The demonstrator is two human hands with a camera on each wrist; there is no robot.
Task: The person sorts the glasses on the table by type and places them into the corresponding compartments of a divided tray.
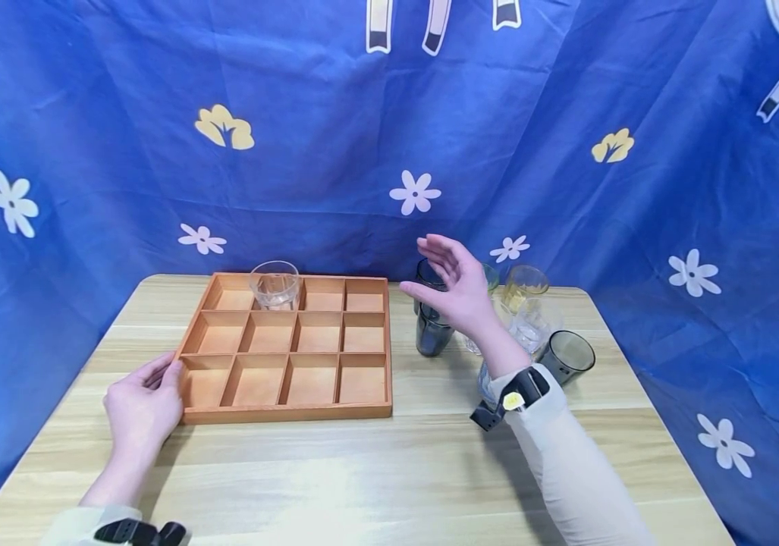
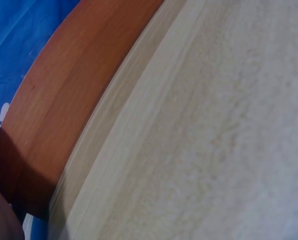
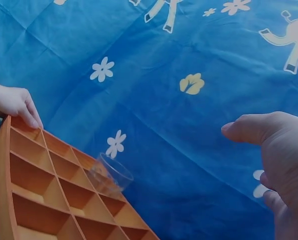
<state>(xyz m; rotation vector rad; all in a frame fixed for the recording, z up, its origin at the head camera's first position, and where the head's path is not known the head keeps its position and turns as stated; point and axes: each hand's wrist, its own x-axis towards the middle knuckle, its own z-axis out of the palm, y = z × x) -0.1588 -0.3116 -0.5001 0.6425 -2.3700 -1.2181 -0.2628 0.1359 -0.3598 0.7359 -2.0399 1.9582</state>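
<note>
A wooden divided tray (image 1: 287, 413) lies on the table, with square compartments in rows. My left hand (image 1: 146, 402) grips its left edge near the front corner, thumb at the rim; the right wrist view shows that hand (image 3: 16, 104) on the tray's edge too. One clear glass (image 1: 274, 282) stands in the back row, at the second compartment from the left. My right hand (image 1: 460, 292) hovers over the glasses right of the tray, fingers spread and holding nothing. Beneath it are dark glasses (image 1: 433, 337). The hand and forearm partly hide the group.
Around the right forearm stand a yellowish glass (image 1: 526, 284), clear glasses (image 1: 532, 326) and a tilted grey glass (image 1: 569, 355). A blue patterned cloth (image 1: 334, 152) hangs behind and beside the wood-grain table (image 1: 334, 478).
</note>
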